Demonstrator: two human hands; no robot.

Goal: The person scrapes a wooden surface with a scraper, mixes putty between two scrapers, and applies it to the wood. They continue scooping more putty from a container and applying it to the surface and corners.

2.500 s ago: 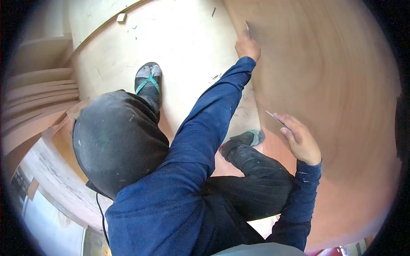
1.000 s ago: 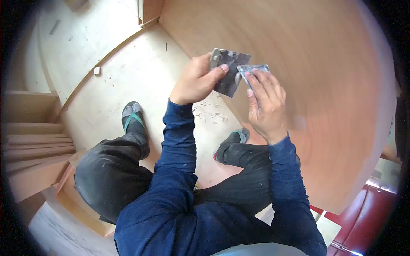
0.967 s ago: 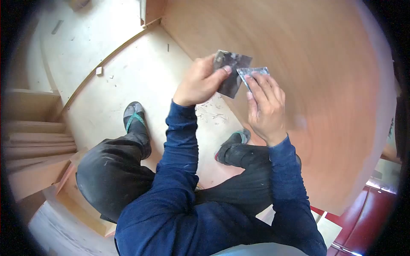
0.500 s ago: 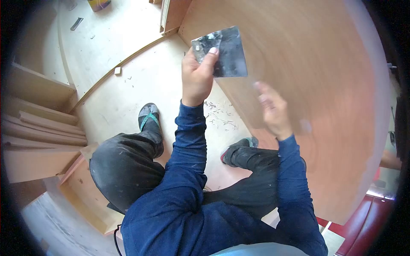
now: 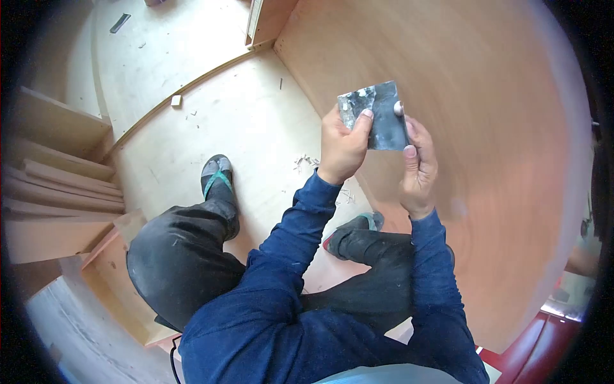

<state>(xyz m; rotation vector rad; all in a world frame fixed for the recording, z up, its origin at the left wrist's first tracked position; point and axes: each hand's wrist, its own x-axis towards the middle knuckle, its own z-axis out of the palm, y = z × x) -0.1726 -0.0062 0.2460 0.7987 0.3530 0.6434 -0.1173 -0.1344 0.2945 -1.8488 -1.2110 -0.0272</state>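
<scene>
My left hand point(image 5: 345, 142) grips a thin, square grey metal scraper point(image 5: 386, 121), with the thumb flat on its face. Whitish smears and a dark, worn patch mark the left part of that face. At the scraper's right edge is my right hand point(image 5: 420, 168). One of its fingertips lies over the edge and the thumb is by the lower right corner. The other right fingers are partly hidden behind the plate. Both hands are held up in front of a large wooden panel.
The large wooden panel point(image 5: 486, 128) rises on the right. Wood shavings point(image 5: 307, 162) and a small block point(image 5: 176, 101) lie on the pale floor board. Boards point(image 5: 70, 185) are stacked at left. My sandalled feet point(image 5: 217, 176) rest on the floor. A dark strip point(image 5: 119, 24) lies far back.
My left hand has brought the scraper right and down. My right hand, apart from it and blurred before, now touches the scraper's right edge.
</scene>
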